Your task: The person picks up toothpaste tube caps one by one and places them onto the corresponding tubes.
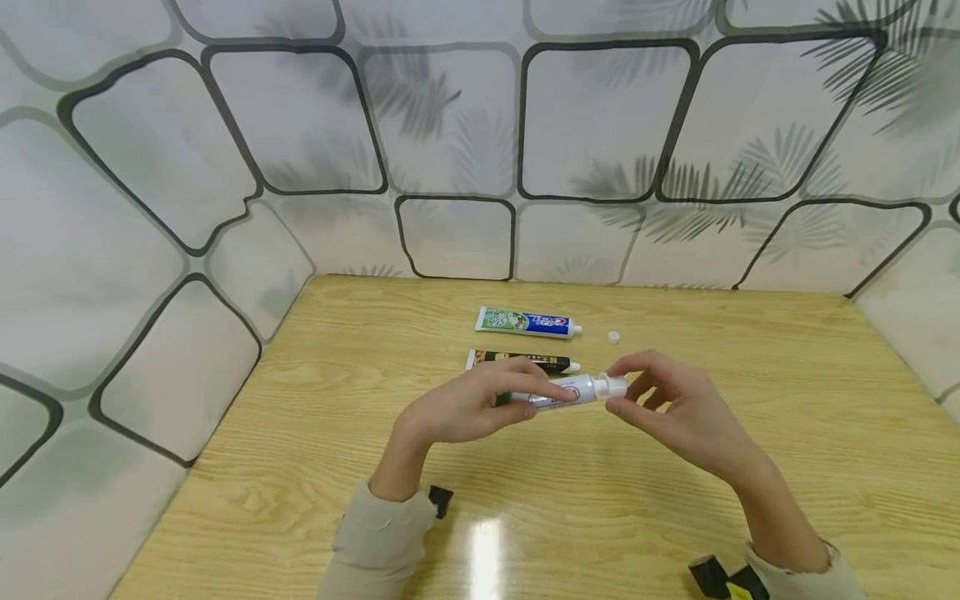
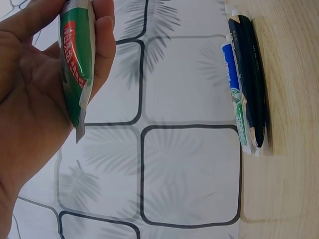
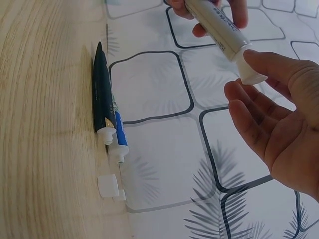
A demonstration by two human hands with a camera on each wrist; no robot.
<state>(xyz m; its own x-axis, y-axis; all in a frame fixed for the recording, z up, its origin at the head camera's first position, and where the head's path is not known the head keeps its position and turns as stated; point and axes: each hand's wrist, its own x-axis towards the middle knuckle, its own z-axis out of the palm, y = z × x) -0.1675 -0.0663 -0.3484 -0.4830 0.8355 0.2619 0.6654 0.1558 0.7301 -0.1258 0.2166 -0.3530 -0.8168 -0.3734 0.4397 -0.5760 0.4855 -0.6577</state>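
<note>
My left hand (image 1: 468,404) grips a white and green toothpaste tube (image 1: 558,393) above the table. In the left wrist view, the tube's flat green end (image 2: 77,94) with a red label shows against the palm. My right hand (image 1: 682,408) pinches the white cap (image 1: 617,387) at the tube's front end. The right wrist view has the thumb (image 3: 271,64) on this cap and the fingertips just under it. Whether the cap is still threaded on cannot be told.
A blue and green toothpaste tube (image 1: 525,322) and a black one (image 1: 555,363) lie uncapped side by side on the wooden table (image 1: 300,417). Right of them lies a small white cap (image 1: 613,337); the right wrist view shows a second white cap (image 3: 107,185). Patterned fabric walls (image 1: 450,237) enclose the table.
</note>
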